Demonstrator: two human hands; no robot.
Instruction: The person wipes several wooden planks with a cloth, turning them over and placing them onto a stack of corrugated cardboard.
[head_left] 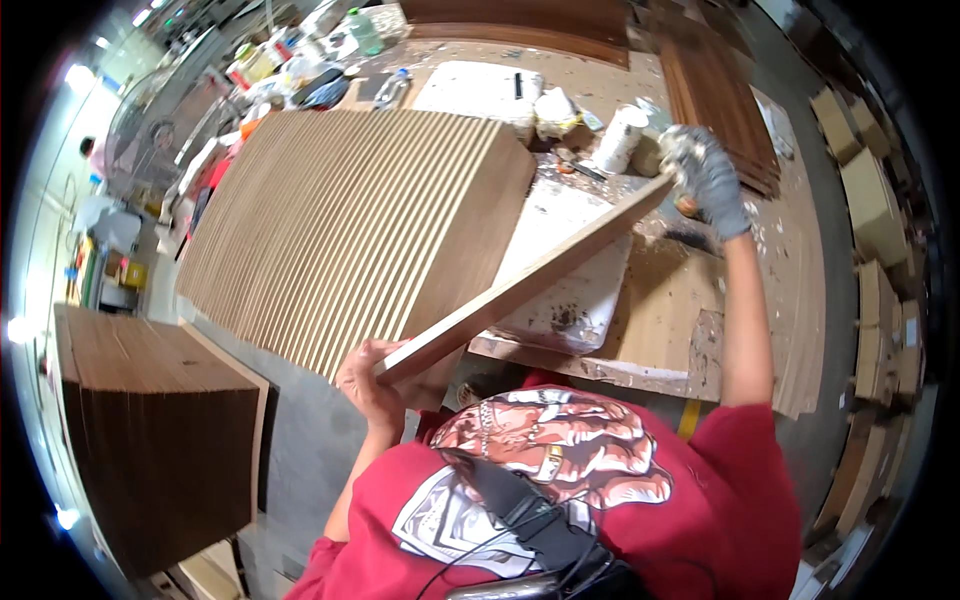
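A long wooden board point(530, 282) slants across in front of me, its pale narrow edge turned up. My left hand point(368, 385), bare, is closed around the board's near left end. At the far right end is my right hand point(708, 178) in a grey work glove, whitish at the fingers. Those fingers are curled at the board's tip; whether they grip the wood or a small whitish thing cannot be made out. Beneath the board lies a white stained slab point(570, 312) on the workbench point(672, 290). Left of it stands a row of many similar boards point(340, 215), edges up.
A white can point(620, 140) and a dark-handled tool point(582, 168) sit behind the board. Dark brown panels point(715, 90) lie at the bench's far right. Bottles and rags point(320, 80) clutter the far left. A stack of panels point(165, 420) stands at left, cardboard boxes point(875, 200) at right.
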